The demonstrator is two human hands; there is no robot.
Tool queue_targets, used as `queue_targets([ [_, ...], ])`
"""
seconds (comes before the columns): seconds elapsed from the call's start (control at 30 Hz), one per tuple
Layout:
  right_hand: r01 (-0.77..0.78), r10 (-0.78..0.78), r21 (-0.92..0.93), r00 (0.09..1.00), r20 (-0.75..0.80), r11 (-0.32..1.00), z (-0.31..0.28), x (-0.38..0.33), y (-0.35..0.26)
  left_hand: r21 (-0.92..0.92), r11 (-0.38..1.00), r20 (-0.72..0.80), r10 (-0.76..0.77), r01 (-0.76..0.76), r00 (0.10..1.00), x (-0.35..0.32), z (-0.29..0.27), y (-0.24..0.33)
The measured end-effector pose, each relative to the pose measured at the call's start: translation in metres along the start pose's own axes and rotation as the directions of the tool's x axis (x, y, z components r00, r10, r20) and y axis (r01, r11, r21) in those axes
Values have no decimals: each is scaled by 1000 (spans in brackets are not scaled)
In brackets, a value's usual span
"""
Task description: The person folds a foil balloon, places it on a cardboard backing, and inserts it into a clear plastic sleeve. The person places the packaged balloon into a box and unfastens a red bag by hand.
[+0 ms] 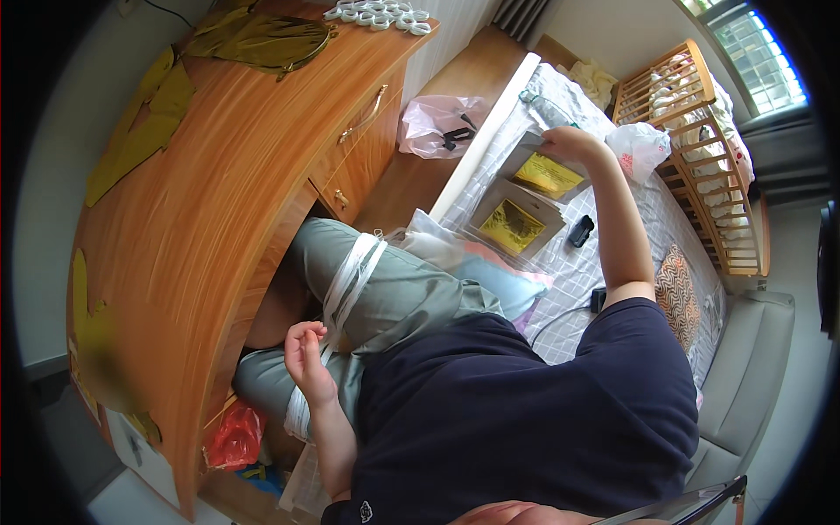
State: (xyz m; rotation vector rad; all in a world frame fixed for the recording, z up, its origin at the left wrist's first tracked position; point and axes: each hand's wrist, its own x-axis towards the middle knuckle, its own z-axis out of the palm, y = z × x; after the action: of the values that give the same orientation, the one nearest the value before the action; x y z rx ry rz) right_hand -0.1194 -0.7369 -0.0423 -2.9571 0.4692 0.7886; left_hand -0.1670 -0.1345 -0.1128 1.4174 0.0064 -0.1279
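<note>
My right hand (pixel 570 143) reaches over the bed, its closed fingers at the edge of a grey-bordered card (pixel 577 187) with a shiny yellow panel. Beside that lies a stack of similar grey cards (pixel 544 213), a yellow panel showing on its top one. My left hand (pixel 311 362) is raised over my lap with its fingers curled in, and I see nothing in it. White straps (pixel 353 269) lie across my grey-green trousers near that hand.
The wooden desk (pixel 219 175) carries yellow sheet pieces (pixel 149 131) and white rings (pixel 378 14). On the bed are a black case (pixel 581 231) and a white plastic bag (pixel 639 150). A pink bag (pixel 437 122) lies beyond the drawers; a wooden cot (pixel 700 131) stands right.
</note>
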Motion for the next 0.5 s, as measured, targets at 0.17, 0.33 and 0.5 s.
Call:
queue_targets([
  [0.17, 9, -15, 112, 998, 55, 994, -1, -3, -4, 14, 1000, -25, -14, 15, 1000, 3, -4, -3],
  [0.33, -78, 66, 106, 991, 114, 991, -1, -14, 0, 30, 1000, 19, -10, 9, 1000, 9, -3, -1],
  [0.5, -8, -7, 171, 996, 88, 985, 10, -19, 17, 40, 999, 45, -6, 4, 999, 12, -4, -1],
])
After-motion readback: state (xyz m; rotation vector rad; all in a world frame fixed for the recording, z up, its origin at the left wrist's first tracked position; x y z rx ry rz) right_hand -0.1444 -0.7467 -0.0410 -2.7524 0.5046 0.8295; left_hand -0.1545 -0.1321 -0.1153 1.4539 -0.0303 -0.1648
